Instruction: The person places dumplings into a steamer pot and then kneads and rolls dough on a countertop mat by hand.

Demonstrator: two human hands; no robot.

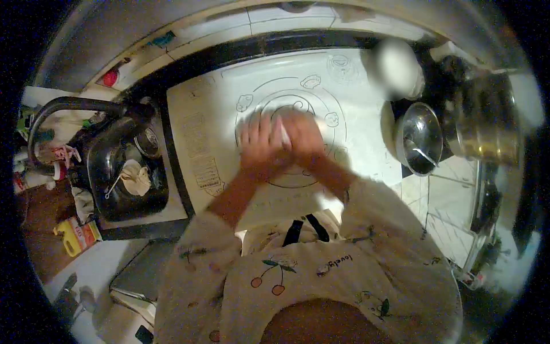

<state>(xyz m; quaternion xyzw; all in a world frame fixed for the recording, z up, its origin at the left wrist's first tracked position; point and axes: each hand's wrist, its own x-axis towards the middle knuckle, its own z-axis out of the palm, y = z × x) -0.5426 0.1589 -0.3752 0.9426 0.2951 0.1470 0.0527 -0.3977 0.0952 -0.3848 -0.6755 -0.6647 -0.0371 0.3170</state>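
Note:
My left hand [258, 137] and my right hand [303, 135] are brought together over a white printed mat [361, 143], their inner edges touching. A bit of white dough [285, 133] shows in the gap between them; most of it is hidden under my palms and fingers. Both hands look closed around it, with the fingertips slightly blurred. Under them the mat carries printed circles and small drawings.
A metal bowl [421, 140] with a light-handled utensil stands right of the mat, near a blurred white round object [395, 66] and a large metal pot [487, 117]. On the left, a black sink [134, 206] holds dishes and a cloth below a black faucet [74, 103].

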